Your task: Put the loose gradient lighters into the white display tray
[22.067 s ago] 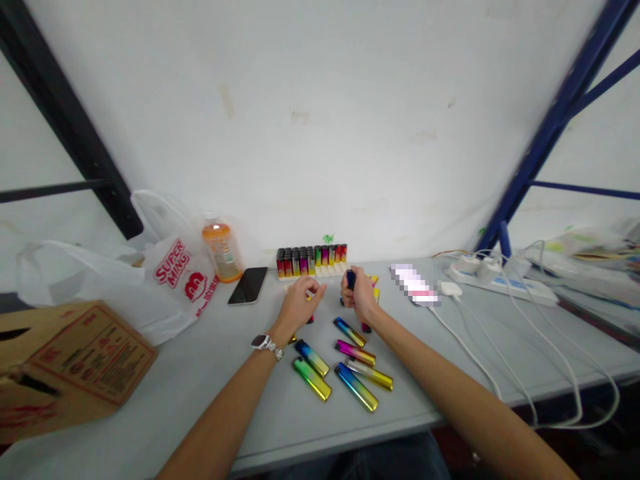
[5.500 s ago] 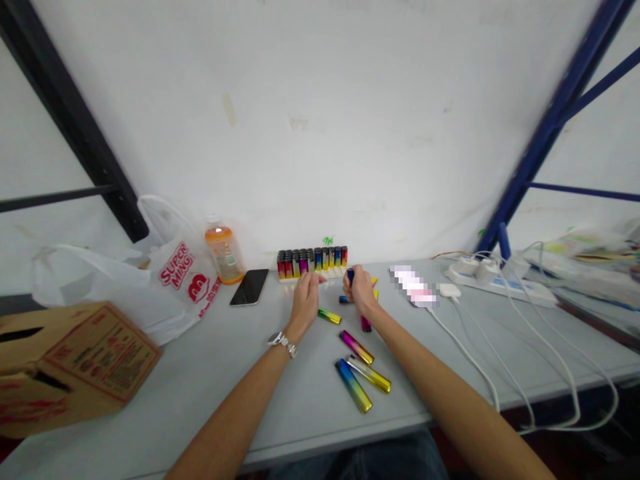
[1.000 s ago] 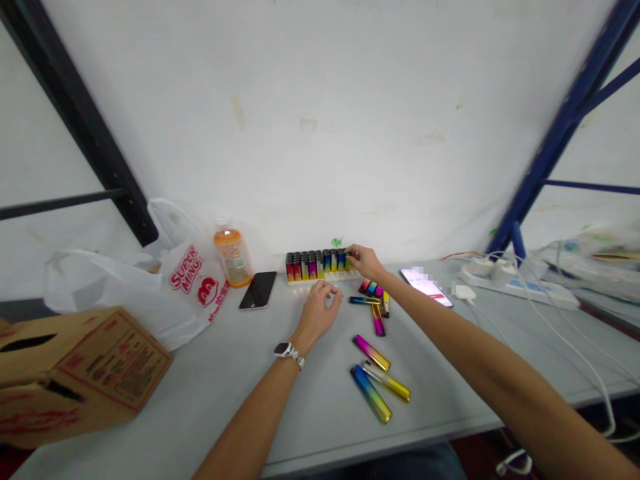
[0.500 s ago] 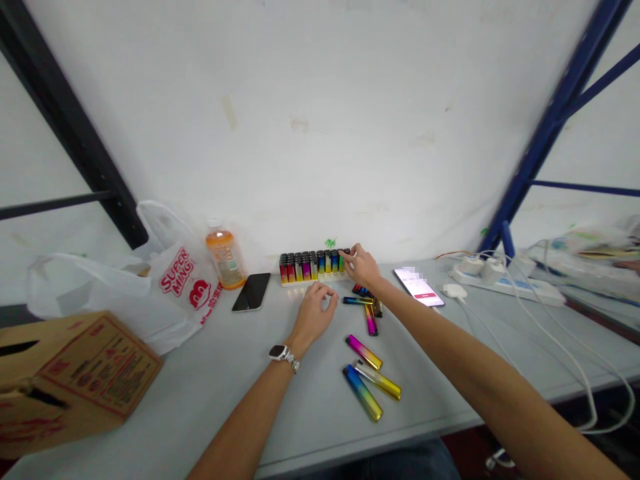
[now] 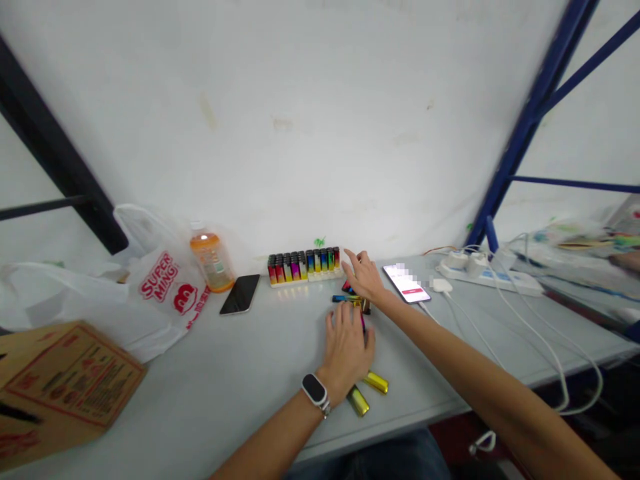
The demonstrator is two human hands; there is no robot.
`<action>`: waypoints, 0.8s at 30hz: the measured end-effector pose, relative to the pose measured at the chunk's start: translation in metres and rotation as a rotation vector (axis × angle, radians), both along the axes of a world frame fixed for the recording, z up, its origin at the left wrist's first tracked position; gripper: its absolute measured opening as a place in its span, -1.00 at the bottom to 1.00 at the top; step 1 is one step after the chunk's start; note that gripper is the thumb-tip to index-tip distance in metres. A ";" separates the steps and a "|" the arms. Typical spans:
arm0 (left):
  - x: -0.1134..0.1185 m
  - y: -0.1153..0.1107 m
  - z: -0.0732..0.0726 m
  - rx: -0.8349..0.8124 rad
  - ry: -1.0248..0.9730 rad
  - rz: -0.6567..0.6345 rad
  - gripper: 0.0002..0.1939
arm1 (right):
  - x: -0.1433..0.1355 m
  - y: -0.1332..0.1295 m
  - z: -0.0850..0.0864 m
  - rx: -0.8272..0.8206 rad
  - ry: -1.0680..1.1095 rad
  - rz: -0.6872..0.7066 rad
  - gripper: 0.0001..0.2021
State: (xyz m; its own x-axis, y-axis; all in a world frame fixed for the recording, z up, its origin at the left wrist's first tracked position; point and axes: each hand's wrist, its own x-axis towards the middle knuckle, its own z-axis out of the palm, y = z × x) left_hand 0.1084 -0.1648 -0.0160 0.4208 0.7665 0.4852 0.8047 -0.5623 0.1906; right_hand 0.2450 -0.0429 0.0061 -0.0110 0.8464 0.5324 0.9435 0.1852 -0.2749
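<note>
Multicoloured metallic lighters [image 5: 295, 268] with black tops stand upright in rows in a white tray [image 5: 290, 284] against the wall. My right hand [image 5: 363, 276] is just past the tray's right end, fingers apart and holding nothing I can see. Below it lies a small pile of loose lighters [image 5: 341, 299], partly covered by that hand. My left hand [image 5: 346, 341] is palm down with fingers spread over other loose lighters, hiding most of them. From under its wrist side stick out the yellow ends of two lighters [image 5: 377, 383]. A watch [image 5: 315, 389] is on the left wrist.
A black phone [image 5: 240, 294] and an orange drink bottle [image 5: 213, 257] are left of the tray, beside a white plastic bag [image 5: 165, 293] and a cardboard box [image 5: 75, 380]. On the right lie a lit phone [image 5: 406, 283], a power strip [image 5: 505, 280] and white cables.
My left hand has moved right and nearer, over the loose lighters. My right hand has let go of a lighter at the tray's right end and drawn back. The view has shifted slightly right.
</note>
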 end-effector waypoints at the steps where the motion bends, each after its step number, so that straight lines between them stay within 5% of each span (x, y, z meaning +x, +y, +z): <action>1: 0.003 0.002 -0.002 0.005 0.016 -0.002 -0.62 | 0.005 -0.003 -0.003 -0.001 0.012 -0.012 -0.48; 7: -0.016 0.050 -0.001 0.040 0.067 0.026 -0.68 | 0.024 -0.017 -0.022 -0.117 0.044 0.013 -0.52; 12: -0.048 0.084 -0.003 0.015 0.084 0.088 -0.68 | 0.013 -0.020 -0.030 -0.220 0.121 0.044 -0.51; 24: -0.056 0.096 -0.004 -0.061 -0.063 0.047 -0.81 | -0.013 -0.028 -0.043 -0.185 0.212 0.082 -0.59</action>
